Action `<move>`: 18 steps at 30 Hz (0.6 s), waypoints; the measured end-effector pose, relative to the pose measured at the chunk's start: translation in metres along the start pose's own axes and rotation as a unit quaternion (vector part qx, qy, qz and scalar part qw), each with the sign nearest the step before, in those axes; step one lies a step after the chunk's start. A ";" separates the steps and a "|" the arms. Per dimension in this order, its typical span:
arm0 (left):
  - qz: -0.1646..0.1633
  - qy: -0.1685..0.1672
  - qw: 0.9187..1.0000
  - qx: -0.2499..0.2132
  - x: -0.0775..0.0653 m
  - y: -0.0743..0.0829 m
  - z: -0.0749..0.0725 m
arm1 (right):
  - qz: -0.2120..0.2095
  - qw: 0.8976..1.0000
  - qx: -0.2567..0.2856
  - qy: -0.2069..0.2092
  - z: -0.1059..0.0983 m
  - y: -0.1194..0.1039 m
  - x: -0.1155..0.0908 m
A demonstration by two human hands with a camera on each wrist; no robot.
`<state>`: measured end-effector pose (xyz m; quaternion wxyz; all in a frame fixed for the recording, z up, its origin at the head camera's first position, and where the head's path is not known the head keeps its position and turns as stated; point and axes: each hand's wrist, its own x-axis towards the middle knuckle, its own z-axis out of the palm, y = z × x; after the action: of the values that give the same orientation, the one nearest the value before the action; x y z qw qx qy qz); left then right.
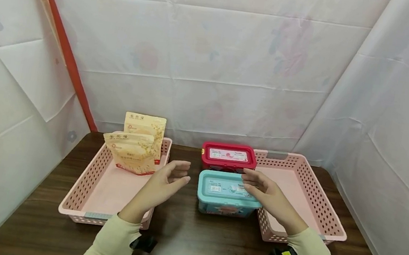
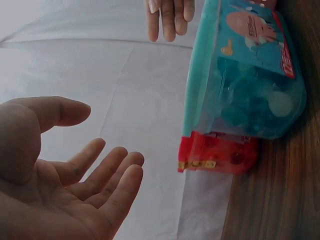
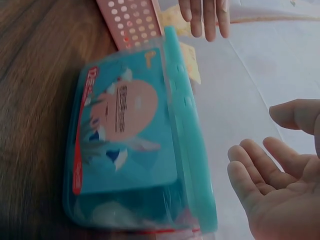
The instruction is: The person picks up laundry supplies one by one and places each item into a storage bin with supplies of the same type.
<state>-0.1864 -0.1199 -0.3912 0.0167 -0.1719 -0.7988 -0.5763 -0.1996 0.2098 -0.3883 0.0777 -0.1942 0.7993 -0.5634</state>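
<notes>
A teal lidded plastic box [image 1: 230, 191] with a printed front stands on the dark wood table between my hands. Behind it is a similar box with a red lid [image 1: 228, 155]. My left hand [image 1: 159, 186] hovers left of the teal box, its fingers loosely bent and holding nothing. Over the right end of the teal lid hangs my right hand [image 1: 267, 194], also holding nothing. In the right wrist view a gap shows between that hand [image 3: 280, 175] and the teal box [image 3: 125, 130]. The left wrist view shows the left hand [image 2: 80, 170] apart from both boxes.
At the left, a pink perforated basket [image 1: 82, 184] holds two yellow pouches [image 1: 133, 152] standing at its back. Another pink basket [image 1: 305, 201] lies at the right, close beside the boxes. White patterned sheets [image 1: 205, 58] hang behind the table [image 1: 196, 247] and at both sides.
</notes>
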 end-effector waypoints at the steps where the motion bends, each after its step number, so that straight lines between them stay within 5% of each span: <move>1: -0.002 0.000 1.000 -0.002 0.001 0.000 0.002 | 0.000 1.000 -0.003 0.003 -0.002 0.001 -0.001; 18: -0.019 0.008 1.000 -0.004 0.009 -0.001 0.027 | 0.021 0.998 -0.043 0.045 -0.027 0.020 -0.018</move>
<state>-0.1901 -0.0929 -0.3994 0.0115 -0.1527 -0.7996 -0.5806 -0.1971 0.2463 -0.3992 0.0451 -0.1554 0.8292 -0.5350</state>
